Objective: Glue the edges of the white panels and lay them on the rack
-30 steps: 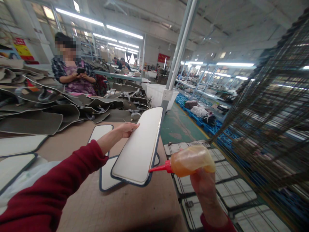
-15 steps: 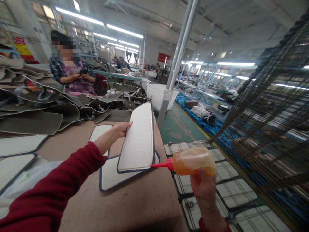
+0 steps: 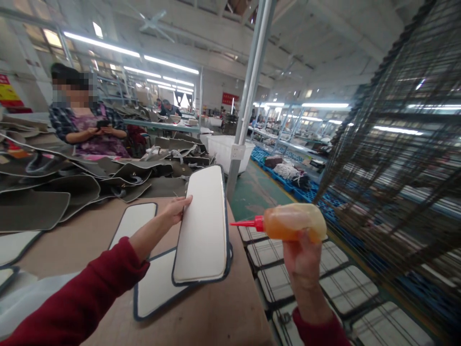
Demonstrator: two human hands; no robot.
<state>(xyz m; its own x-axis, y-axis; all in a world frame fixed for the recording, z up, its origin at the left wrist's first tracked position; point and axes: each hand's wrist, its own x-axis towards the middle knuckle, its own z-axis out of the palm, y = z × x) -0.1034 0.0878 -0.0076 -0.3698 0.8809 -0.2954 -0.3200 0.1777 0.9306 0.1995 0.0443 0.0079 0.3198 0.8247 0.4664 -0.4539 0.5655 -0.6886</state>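
Note:
My left hand (image 3: pixel 176 210) grips the left edge of a white panel with dark blue edging (image 3: pixel 203 226), thumb on its face and fingers hidden behind. The panel is tilted up over the table. Beneath it lies a second white panel (image 3: pixel 154 283), partly covered. My right hand (image 3: pixel 304 254) is wrapped around a squeeze bottle (image 3: pixel 293 222) of amber liquid, held on its side. The bottle's red nozzle (image 3: pixel 247 223) points left, with a small gap between its tip and the panel's right edge.
Another edged panel (image 3: pixel 135 218) lies on the brown table (image 3: pixel 216 317). Dark grey sheet pieces (image 3: pixel 79 187) are heaped behind. A metal post (image 3: pixel 239 149) and white bin (image 3: pixel 225 149) stand beyond. Wire racks with panels (image 3: pixel 345 283) are at right. A person (image 3: pixel 88 129) holds a phone.
The nozzle tip was at the panel's lower right corner; now the bottle is off it, higher and slightly to the right. The view has turned, shifting the room leftward.

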